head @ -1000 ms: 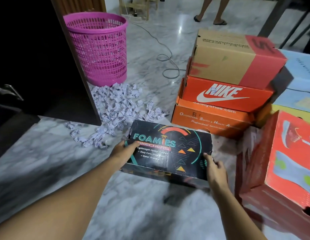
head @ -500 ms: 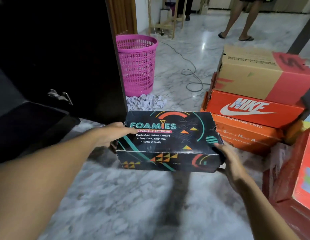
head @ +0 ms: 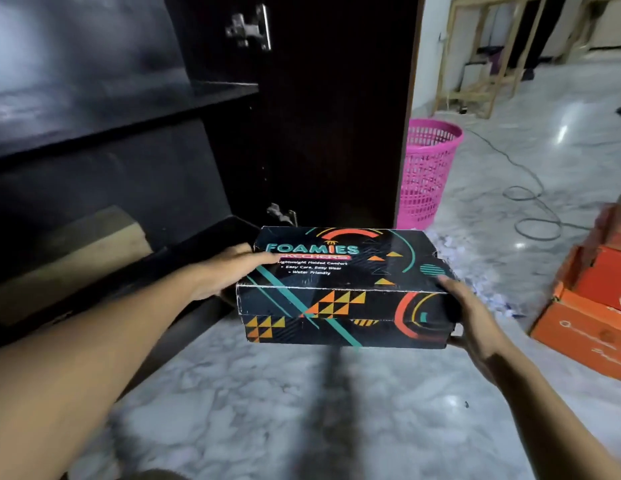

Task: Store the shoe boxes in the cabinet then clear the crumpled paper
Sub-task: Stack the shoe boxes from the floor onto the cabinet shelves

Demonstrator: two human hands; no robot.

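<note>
One dark cabinet (head: 129,157), door (head: 330,116) swung open, one shelf (head: 129,109) across the inside. One marble floor (head: 302,410) in front of the cabinet.

One black shoe box (head: 343,285), lid on, printed FOAMIES, held off the floor just in front of the cabinet's lower compartment, near the foot of the door.

Two orange shoe boxes (head: 586,323), stacked, cut by the frame edge, well apart from the cabinet to its right.

One pink basket (head: 427,171), upright, just beyond the outer edge of the cabinet door.

Two hands, apart, one at each end of the black shoe box:
- left hand (head: 229,271) on the end nearer the cabinet, fingers laid straight over the lid.
- right hand (head: 475,320) clamped on the far end, thumb on the lid, fingers curled beneath.

One heap of crumpled paper (head: 475,271) on the floor at the basket's foot, partly hidden behind the box.

Two metal hinges (head: 248,27) on the cabinet door, upper and lower.
</note>
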